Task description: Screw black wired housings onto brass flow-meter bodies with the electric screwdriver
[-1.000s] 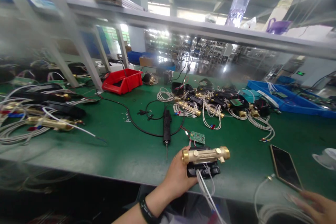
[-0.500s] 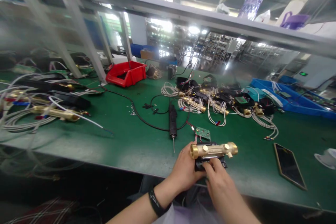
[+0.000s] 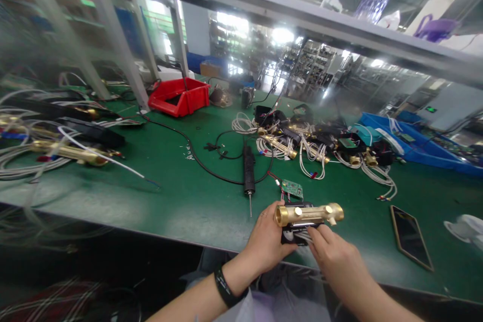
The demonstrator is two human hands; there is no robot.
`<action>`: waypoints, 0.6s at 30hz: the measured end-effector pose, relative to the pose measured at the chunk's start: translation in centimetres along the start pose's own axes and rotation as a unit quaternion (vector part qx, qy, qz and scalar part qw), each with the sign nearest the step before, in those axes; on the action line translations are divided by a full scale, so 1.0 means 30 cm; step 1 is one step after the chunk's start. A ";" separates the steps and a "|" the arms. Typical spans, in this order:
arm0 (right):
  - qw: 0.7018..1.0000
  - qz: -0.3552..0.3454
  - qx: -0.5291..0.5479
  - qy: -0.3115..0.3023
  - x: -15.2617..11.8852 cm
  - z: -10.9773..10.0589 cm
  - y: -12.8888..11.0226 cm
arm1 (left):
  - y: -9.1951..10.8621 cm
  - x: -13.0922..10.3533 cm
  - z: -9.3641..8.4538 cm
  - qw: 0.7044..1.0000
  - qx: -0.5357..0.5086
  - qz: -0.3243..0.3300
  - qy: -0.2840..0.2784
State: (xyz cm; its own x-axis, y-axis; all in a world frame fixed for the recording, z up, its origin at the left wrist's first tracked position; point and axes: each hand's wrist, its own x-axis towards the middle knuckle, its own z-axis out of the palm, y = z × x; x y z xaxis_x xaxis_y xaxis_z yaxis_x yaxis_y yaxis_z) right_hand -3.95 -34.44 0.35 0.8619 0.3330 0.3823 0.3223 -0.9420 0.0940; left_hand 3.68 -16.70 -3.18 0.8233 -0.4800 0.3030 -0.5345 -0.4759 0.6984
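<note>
My left hand (image 3: 266, 236) is closed around the left end of a black plastic housing (image 3: 289, 236) with a brass pipe body (image 3: 311, 214) across its top. Pale grey cables (image 3: 302, 235) lie inside the housing's near side. My right hand (image 3: 335, 256) has its thumb and fingers pinched together on these cables at the housing's right part; the fingertips are partly hidden. Just beyond the housing, a small green circuit board (image 3: 292, 189) lies on the bench, joined by thin wires. Left of it rests a black electric screwdriver (image 3: 248, 171), its bit pointing toward me.
Several brass pipe assemblies with coiled cables (image 3: 277, 146) lie across the back, and more (image 3: 71, 153) at the left. A red bin (image 3: 188, 102) stands near the shelf post. On the right are a phone (image 3: 411, 237) and a blue tray (image 3: 433, 155).
My right hand has shifted right along the housing, exposing the grey cables inside. My left hand keeps its hold on the housing. The view has tilted slightly.
</note>
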 end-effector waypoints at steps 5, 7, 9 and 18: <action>0.999 -0.023 0.033 0.016 0.002 0.011 -0.030 | 0.003 0.002 -0.001 1.000 -0.001 0.009 0.005; 0.998 -0.038 0.041 0.012 -0.003 0.011 -0.037 | 0.006 0.003 -0.002 1.000 0.003 0.011 0.005; 0.998 -0.054 0.039 -0.009 -0.009 0.005 -0.029 | 0.005 0.003 -0.001 1.000 0.008 0.010 0.001; 0.998 -0.055 -0.013 -0.033 -0.014 -0.010 -0.036 | -0.009 0.002 0.014 1.000 0.023 -0.014 -0.011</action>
State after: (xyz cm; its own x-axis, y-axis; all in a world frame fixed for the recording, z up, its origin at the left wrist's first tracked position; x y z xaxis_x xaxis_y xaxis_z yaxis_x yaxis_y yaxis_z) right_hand -4.79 -33.59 0.36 0.8464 0.4357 0.3063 0.4066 -0.9001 0.1568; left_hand 3.79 -16.92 -3.63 0.8337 -0.4826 0.2684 -0.5199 -0.5220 0.6762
